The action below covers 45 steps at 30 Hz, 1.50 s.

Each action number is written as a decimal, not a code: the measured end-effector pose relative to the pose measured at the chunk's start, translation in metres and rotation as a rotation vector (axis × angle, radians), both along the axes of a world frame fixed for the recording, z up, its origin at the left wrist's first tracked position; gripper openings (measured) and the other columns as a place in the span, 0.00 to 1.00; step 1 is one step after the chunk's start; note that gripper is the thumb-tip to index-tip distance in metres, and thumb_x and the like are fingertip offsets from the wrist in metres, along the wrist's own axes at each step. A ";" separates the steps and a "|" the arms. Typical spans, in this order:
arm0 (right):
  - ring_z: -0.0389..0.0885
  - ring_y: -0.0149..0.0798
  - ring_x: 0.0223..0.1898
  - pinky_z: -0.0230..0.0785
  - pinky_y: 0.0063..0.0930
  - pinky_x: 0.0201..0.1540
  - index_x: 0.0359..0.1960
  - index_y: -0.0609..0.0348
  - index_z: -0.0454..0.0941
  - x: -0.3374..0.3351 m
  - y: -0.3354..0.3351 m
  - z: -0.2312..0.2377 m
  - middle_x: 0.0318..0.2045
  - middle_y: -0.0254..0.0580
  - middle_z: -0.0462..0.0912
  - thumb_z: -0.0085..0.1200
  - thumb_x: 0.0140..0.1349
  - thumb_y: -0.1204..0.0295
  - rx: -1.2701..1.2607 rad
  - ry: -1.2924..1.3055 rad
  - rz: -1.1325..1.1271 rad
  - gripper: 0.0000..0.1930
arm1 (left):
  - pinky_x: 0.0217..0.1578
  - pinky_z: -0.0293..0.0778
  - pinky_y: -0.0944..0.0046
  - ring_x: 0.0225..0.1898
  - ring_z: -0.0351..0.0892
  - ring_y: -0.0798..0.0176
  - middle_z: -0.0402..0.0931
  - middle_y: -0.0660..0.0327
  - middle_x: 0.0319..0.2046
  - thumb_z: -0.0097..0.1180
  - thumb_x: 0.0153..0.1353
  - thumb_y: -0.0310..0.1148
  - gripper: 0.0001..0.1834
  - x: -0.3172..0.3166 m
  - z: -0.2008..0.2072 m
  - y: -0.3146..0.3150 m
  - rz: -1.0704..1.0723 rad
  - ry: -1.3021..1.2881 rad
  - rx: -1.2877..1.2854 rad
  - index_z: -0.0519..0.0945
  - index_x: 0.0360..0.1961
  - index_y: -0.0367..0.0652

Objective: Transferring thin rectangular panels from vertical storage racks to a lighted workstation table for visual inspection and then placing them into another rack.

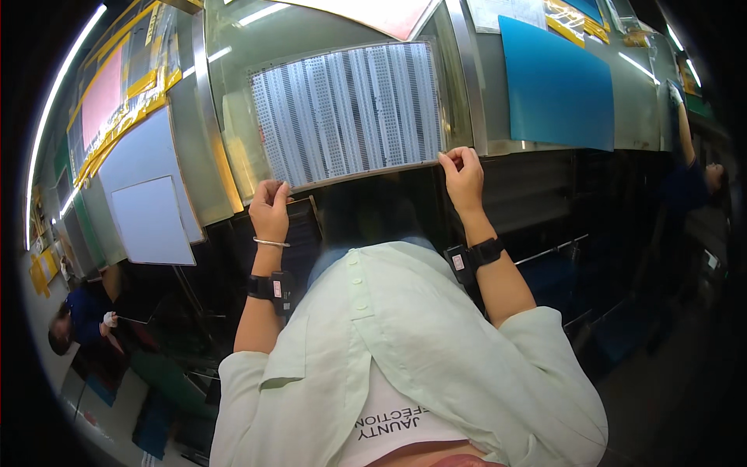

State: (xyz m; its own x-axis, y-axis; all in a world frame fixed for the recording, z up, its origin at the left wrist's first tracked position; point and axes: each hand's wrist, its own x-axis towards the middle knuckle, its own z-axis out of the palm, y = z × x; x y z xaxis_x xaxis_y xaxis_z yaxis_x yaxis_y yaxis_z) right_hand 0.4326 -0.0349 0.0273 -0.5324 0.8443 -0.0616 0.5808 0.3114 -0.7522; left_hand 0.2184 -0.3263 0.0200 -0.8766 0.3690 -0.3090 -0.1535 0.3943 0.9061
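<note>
A flat rectangular sheet [350, 109] with dense dark stripes and dots on a pale ground lies on a glass-like worktop [233, 86]. Its near edge reaches the worktop's front edge. My left hand [269, 204] pinches the near left corner between thumb and fingers. At the near right corner, my right hand [464, 173] has the sheet in a similar pinch. Both wrists carry black strapped devices, and a bangle circles my left wrist.
To the right lies a blue sheet [556, 86]; on the left are white boards [154, 222] and yellow-taped clear sheets [124, 93]. Metal strips [467, 70] divide the worktop. One person [78, 323] is at far left, another [692, 175] at far right.
</note>
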 end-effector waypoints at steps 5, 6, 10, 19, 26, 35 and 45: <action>0.72 0.32 0.25 0.66 0.26 0.31 0.26 0.63 0.74 0.000 0.002 0.000 0.25 0.38 0.73 0.63 0.55 0.73 -0.061 -0.009 -0.001 0.09 | 0.29 0.74 0.74 0.25 0.74 0.75 0.76 0.66 0.26 0.57 0.63 0.27 0.06 -0.003 -0.003 -0.002 -0.030 -0.006 -0.030 0.75 0.32 0.37; 0.71 0.32 0.25 0.66 0.26 0.30 0.26 0.63 0.74 0.000 0.003 0.000 0.25 0.38 0.73 0.63 0.55 0.73 -0.076 -0.009 -0.003 0.09 | 0.29 0.74 0.74 0.25 0.74 0.75 0.76 0.66 0.26 0.57 0.63 0.27 0.06 -0.003 -0.003 -0.002 -0.037 -0.013 -0.037 0.75 0.32 0.37; 0.71 0.34 0.25 0.66 0.27 0.30 0.25 0.63 0.73 0.000 0.004 0.001 0.25 0.39 0.72 0.63 0.55 0.73 -0.069 -0.026 0.016 0.10 | 0.29 0.74 0.72 0.25 0.74 0.74 0.74 0.65 0.24 0.57 0.62 0.25 0.06 -0.003 -0.002 -0.001 -0.010 -0.035 -0.019 0.73 0.30 0.36; 0.72 0.38 0.25 0.66 0.31 0.31 0.24 0.62 0.72 -0.001 0.008 0.000 0.25 0.40 0.72 0.62 0.55 0.71 -0.093 -0.056 0.027 0.11 | 0.28 0.70 0.73 0.24 0.71 0.75 0.70 0.67 0.22 0.57 0.62 0.27 0.08 -0.007 -0.002 -0.003 -0.055 -0.050 -0.045 0.71 0.28 0.37; 0.72 0.36 0.24 0.66 0.30 0.30 0.24 0.62 0.73 0.000 0.008 0.001 0.25 0.40 0.72 0.63 0.54 0.71 -0.115 -0.056 0.033 0.11 | 0.28 0.70 0.73 0.25 0.71 0.75 0.71 0.67 0.22 0.57 0.63 0.28 0.09 -0.007 -0.003 -0.005 -0.068 -0.048 -0.035 0.72 0.29 0.37; 0.72 0.39 0.25 0.66 0.32 0.31 0.24 0.61 0.72 -0.001 0.006 0.004 0.26 0.40 0.72 0.62 0.56 0.69 -0.056 -0.116 0.081 0.12 | 0.29 0.70 0.73 0.25 0.71 0.76 0.71 0.68 0.23 0.58 0.63 0.28 0.08 -0.005 -0.001 -0.004 -0.034 -0.081 -0.007 0.72 0.30 0.37; 0.73 0.43 0.26 0.66 0.36 0.31 0.25 0.60 0.70 -0.003 0.004 0.001 0.27 0.41 0.72 0.60 0.57 0.68 -0.038 -0.135 0.054 0.12 | 0.28 0.69 0.73 0.24 0.70 0.76 0.70 0.68 0.21 0.59 0.61 0.28 0.09 -0.004 -0.003 -0.003 -0.007 -0.085 -0.014 0.72 0.29 0.38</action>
State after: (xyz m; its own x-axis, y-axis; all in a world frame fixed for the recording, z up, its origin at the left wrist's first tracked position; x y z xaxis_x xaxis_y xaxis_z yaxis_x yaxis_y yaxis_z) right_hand 0.4301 -0.0305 0.0286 -0.5615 0.8105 -0.1668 0.6608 0.3179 -0.6800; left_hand 0.2142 -0.3293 0.0173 -0.8441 0.3705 -0.3877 -0.2269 0.4082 0.8842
